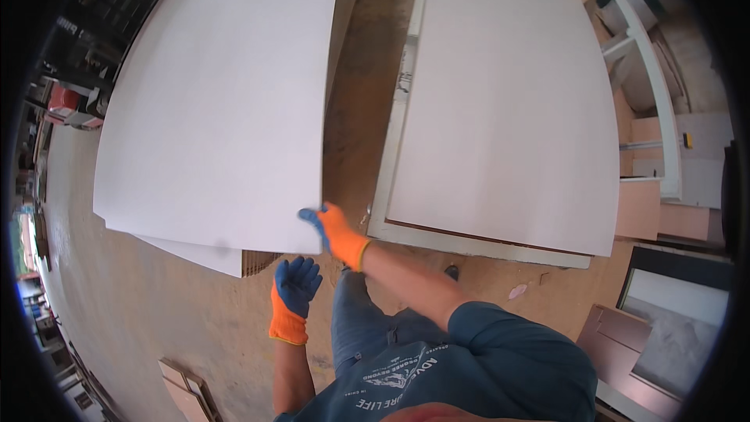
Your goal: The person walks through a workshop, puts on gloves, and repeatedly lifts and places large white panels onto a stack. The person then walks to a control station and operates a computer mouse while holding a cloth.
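The fingers of the right hand (336,238) pinch the near right corner of a large white sheet (219,109), the thumb on top; whatever grips beneath the edge is hidden. At 7 o'clock from it, the left hand (293,297) is palm up with its fingers loosely spread, holding nothing, just beside the sheet's near edge; I cannot tell whether it touches.

From the right hand, the held sheet stretches toward 11 o'clock. At 9 o'clock a lower sheet (195,254) pokes out askew, beside a brown ridged stack (259,263).

At 2 o'clock, across a gap, another white sheet (508,109) lies flat on a pale board (492,252), with no hand on it; that one looks settled. The held sheet seems only partway handled, gripped at one corner and not yet let go. The lower sheet appears untouched; how many more lie underneath is hidden.
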Action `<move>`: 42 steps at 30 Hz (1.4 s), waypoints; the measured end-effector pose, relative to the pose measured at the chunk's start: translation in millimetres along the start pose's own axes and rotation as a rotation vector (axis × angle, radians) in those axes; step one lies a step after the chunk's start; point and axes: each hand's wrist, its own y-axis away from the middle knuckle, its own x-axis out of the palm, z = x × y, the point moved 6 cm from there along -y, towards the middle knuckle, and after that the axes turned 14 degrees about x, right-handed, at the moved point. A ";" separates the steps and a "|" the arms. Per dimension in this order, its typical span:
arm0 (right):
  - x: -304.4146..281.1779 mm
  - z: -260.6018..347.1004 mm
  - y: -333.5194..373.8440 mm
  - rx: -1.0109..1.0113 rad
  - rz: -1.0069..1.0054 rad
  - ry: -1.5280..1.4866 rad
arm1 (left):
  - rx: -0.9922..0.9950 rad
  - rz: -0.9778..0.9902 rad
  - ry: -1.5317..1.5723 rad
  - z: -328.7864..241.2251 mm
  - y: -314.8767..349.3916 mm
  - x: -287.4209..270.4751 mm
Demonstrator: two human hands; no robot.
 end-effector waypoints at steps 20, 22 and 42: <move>-698.8 -79.0 472.7 -0.212 -1.373 0.850 | 0.301 -0.384 0.150 150.8 203.1 -329.0; -714.3 -178.3 505.3 -0.172 -1.437 0.674 | 0.281 -0.263 0.039 159.0 235.9 -368.1; -740.7 -212.7 578.6 -0.079 -1.641 0.377 | 0.237 0.000 -0.008 116.1 135.4 -194.2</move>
